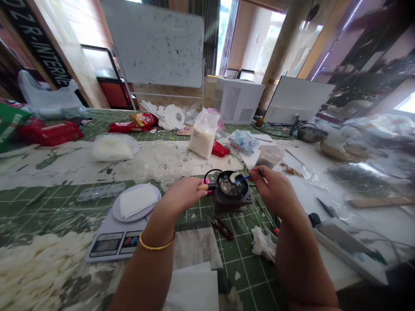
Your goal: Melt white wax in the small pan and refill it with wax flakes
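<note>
The fingers (pixel 256 174) of the right hand (pixel 272 192) are pressed together in a pinch on a thin blue-handled spatula (pixel 243 178), whose tip is held at a pale lump (pixel 234 177) inside a small black pan (pixel 231 185). What the lump is made of cannot be told from this view. The pan's wood-tipped handle (pixel 203 187) is gripped by the curled fingers of the left hand (pixel 181 194), and the pan is seated on a compact burner (pixel 233 202). A gold bangle (pixel 157 247) is worn on the left wrist. Red-handled snips (pixel 222 228) and crumpled tissue (pixel 263 244) are placed below the burner on a green cutting mat (pixel 240 255). A digital scale (pixel 113 242) is seen to the left, and a bag of white granules (pixel 203 134) stands on the counter (pixel 194 131) beyond clear plastic cups (pixel 158 162).
</note>
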A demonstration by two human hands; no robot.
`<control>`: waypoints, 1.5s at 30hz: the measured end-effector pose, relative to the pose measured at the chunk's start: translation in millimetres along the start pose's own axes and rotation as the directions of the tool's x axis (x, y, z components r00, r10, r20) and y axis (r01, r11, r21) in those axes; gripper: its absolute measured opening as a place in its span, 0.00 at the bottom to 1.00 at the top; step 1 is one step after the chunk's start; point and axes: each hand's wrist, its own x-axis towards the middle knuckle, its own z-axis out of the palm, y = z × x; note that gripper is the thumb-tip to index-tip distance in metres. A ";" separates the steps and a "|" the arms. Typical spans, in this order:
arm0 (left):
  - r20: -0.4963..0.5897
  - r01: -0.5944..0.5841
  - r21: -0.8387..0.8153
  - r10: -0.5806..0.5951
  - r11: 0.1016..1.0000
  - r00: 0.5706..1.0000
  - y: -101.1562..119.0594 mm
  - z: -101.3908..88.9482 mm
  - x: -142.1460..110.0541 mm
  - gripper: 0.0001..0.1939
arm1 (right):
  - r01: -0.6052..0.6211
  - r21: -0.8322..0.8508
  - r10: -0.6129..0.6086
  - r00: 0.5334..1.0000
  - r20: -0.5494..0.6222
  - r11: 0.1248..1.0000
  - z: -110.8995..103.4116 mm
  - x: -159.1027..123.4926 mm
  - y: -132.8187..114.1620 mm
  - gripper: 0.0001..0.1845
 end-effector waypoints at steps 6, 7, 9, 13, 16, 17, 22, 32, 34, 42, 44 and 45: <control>-0.008 0.006 0.013 -0.006 1.000 1.000 0.2 1.0 0.4 0.15 | 0.064 0.103 -0.072 0.994 0.076 0.993 -1.0 -1.8 -3.6 0.12; -0.007 0.006 0.015 -0.005 1.000 1.000 0.0 1.1 0.5 0.15 | 0.066 0.094 -0.074 0.994 0.075 0.993 0.2 -0.7 -3.5 0.12; -0.004 0.001 0.012 -0.001 1.000 1.000 -0.6 0.8 0.5 0.14 | 0.044 0.041 -0.045 0.998 0.039 0.998 1.7 1.3 -1.0 0.12; -0.005 0.000 0.004 0.000 1.000 1.000 -1.1 -0.3 -0.3 0.14 | 0.005 -0.003 -0.005 1.000 -0.003 1.000 -2.5 -0.7 3.4 0.12; -0.002 -0.007 -0.002 0.007 1.000 1.000 -0.1 -0.6 -0.5 0.16 | 0.053 0.068 -0.057 0.997 0.045 0.996 -4.0 -3.8 -0.2 0.13; -0.001 -0.009 -0.002 0.009 1.000 1.000 0.3 -0.6 -0.5 0.16 | 0.066 0.075 -0.071 0.996 0.057 0.995 -3.4 -4.0 -1.6 0.13; 0.001 0.019 0.008 -0.019 1.000 1.000 0.9 -0.9 -1.6 0.15 | 0.037 0.014 -0.038 0.999 0.030 0.999 -2.9 -4.0 -3.3 0.11; 0.003 0.023 0.006 -0.023 1.000 1.000 0.5 -1.7 -1.6 0.15 | 0.020 0.007 -0.020 1.000 0.025 1.000 0.1 -0.2 -0.8 0.12; 0.001 0.025 0.008 -0.025 1.000 1.000 0.1 -1.7 -1.6 0.15 | 0.009 0.006 -0.009 1.000 0.001 1.000 -2.0 -1.4 0.7 0.12; -0.007 0.029 0.012 -0.029 0.999 1.000 0.3 -2.6 -3.3 0.14 | 0.029 0.010 -0.030 0.998 0.052 1.000 1.0 -1.2 -2.1 0.11; -0.007 0.027 0.014 -0.027 1.000 1.000 -0.8 -2.5 -3.5 0.14 | 0.007 -0.004 -0.007 1.000 0.022 1.000 -1.1 -1.9 -0.3 0.11; -0.007 0.026 0.014 -0.026 1.000 1.000 -1.2 -2.1 -3.3 0.15 | 0.010 0.012 -0.010 1.000 0.023 1.000 -2.5 -2.7 -0.3 0.11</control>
